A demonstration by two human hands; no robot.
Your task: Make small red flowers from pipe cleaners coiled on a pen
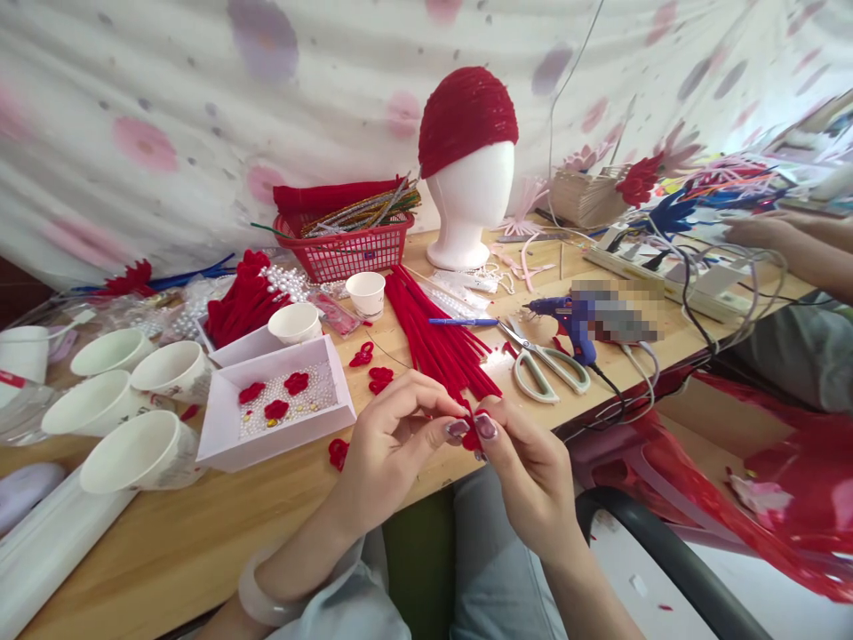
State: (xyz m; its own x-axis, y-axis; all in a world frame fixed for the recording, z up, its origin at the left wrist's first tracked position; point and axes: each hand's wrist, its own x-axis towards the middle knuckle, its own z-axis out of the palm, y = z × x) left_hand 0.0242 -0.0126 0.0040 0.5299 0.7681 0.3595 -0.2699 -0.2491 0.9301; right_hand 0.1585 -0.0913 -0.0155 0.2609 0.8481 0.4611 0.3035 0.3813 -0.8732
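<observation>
Both hands pinching one tiny red fuzzy piece right at the table edge

The left hand [390, 440] and right hand [533, 471] meet fingertip to fingertip, thumbs and forefingers closed tight on a small red piece [472, 437] sitting between them, about level with the nails. It's mostly hidden by the fingers, so I can't really tell its shape or which way its long side runs, maybe a little folded petal. Neither hand is nearer, it's shared dead centre. Just beyond the fingertips lies the bundle of red stems [436, 338], running away from the fingers toward the foam head [470, 191]. Off to the right of the fingers are scissors [546, 364] and a blue glue gun [566, 320]; to the left, a white box [276, 404] with finished red flowers, and one loose flower [338, 452] just beside the left hand.
</observation>
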